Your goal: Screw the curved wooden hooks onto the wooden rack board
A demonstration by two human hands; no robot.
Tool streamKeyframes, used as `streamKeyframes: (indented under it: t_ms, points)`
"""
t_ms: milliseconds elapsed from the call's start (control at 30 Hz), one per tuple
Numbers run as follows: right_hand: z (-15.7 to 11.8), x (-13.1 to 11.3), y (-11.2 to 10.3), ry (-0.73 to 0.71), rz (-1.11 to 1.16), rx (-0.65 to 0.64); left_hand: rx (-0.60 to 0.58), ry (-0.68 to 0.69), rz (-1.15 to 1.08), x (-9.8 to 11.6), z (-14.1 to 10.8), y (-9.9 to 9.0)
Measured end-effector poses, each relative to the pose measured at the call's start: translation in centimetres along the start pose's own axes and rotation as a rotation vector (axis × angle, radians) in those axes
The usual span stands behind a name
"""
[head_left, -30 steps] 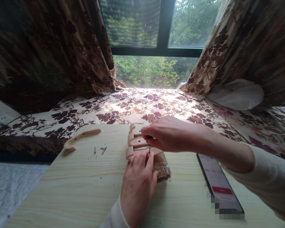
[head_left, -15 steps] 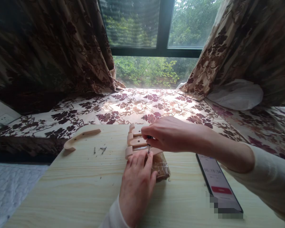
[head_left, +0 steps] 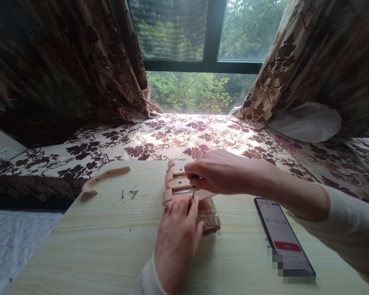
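Observation:
My right hand (head_left: 217,172) is closed around the dark handle of a screwdriver (head_left: 193,191), whose thin metal shaft points down at the nearest wooden hook (head_left: 167,197). My left hand (head_left: 181,233) holds that hook down, fingertips over it beside the screwdriver's tip, which is partly hidden. Beneath lies a brown block in clear plastic wrap (head_left: 210,217), with my left thumb along it. Further back on the block, more pale curved wooden hooks (head_left: 176,183) lie side by side, with dark screw heads or holes visible in them.
A loose wooden hook (head_left: 106,176) lies at the left on the pale wooden table (head_left: 110,246). Several screws (head_left: 133,194) rest near it, among small dark specks. A phone showing a timer (head_left: 284,237) lies below my right forearm. A flowered cloth (head_left: 172,135) covers the ledge behind.
My right hand has turned slightly and shifted a little to the right, still around the screwdriver. My left hand stays almost in place.

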State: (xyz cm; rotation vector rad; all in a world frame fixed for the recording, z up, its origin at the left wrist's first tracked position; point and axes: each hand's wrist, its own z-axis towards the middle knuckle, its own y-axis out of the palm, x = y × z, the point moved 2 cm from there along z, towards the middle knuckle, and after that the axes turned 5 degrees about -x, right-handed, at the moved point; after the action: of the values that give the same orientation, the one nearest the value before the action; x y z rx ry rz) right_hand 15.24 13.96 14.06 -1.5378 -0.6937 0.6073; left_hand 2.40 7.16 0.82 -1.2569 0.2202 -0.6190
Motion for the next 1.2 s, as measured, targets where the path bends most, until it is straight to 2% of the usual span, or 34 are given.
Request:
streamKeyframes:
  t_ms: [267,533,733,967,1200]
  points:
    - [0.08,0.17,0.49,0.057,-0.036,0.035,-0.015,-0.005,0.011,0.04,0.22,-0.08]
    - [-0.09,-0.02,0.25,-0.009,0.029,0.020,-0.022,-0.007,0.004,0.02,0.28,-0.19]
    - [0.23,0.03,0.52,0.055,-0.003,0.029,-0.023,-0.008,-0.006,-0.03,0.25,-0.21]
    - [0.22,-0.12,-0.05,-0.015,0.005,0.000,-0.016,-0.003,-0.009,-0.07,0.17,-0.20]
    - [0.34,0.18,0.76,0.047,0.031,0.016,-0.027,-0.006,-0.012,-0.06,0.17,-0.12]
